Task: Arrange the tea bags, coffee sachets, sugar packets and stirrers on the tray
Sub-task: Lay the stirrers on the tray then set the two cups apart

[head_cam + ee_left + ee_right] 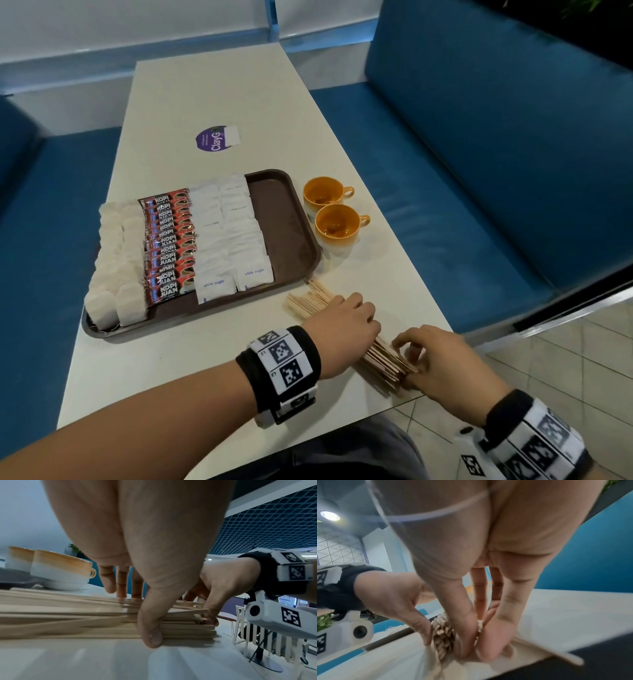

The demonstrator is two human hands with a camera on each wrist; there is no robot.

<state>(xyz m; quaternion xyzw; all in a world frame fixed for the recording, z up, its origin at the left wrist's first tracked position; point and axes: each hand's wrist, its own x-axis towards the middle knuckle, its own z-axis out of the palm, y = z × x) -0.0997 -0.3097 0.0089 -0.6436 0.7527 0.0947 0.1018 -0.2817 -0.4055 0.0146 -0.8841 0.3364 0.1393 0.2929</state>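
A bundle of wooden stirrers [310,301] [68,615] [443,632] lies on the white table [191,102], near its front right corner and just off the brown tray [284,219]. My left hand [356,318] [137,615] grips the bundle across its middle, thumb on the near side and fingers on the far side. My right hand [411,356] [477,642] pinches the bundle's near end at the table edge. On the tray lie rows of tea bags [113,274], red coffee sachets [169,246] and white sugar packets [229,240]. The tray's right strip is bare.
Two orange cups [323,192] [337,222] stand right of the tray, just beyond the stirrers. A purple sticker [214,137] lies further back on the table. Blue benches [479,171] flank the table. The table's front right corner lies right under my right hand.
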